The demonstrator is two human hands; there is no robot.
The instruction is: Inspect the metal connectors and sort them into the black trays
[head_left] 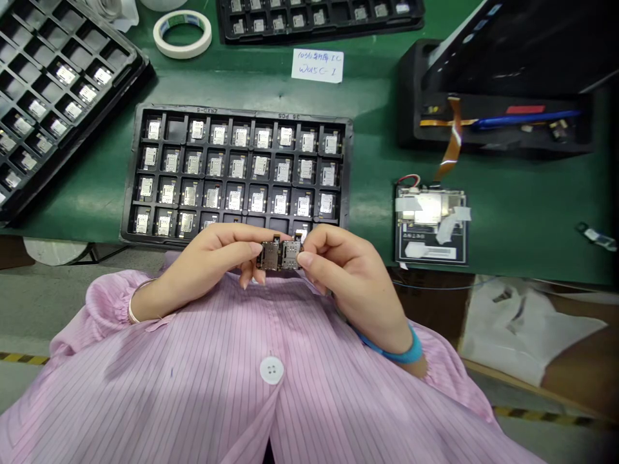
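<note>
Two small circuit boards with metal shields are held side by side at the table's front edge. My left hand (227,251) pinches the left circuit board (269,255) between thumb and fingers. The right circuit board (290,254) is gripped at its outer edge by my right hand (338,261). Just beyond both hands lies a black compartment tray (236,116), most of its pockets holding similar boards. One pocket in its back row, second from the left, holds no board. My fingers cover part of the tray's front row.
Another black tray (130,58) of boards sits at the left, and a third tray (319,32) at the back. A tape roll (182,51) and a handwritten label (318,66) lie between them. At the right are a taped device (432,225) and a black stand (411,90) with a blue tool (525,120).
</note>
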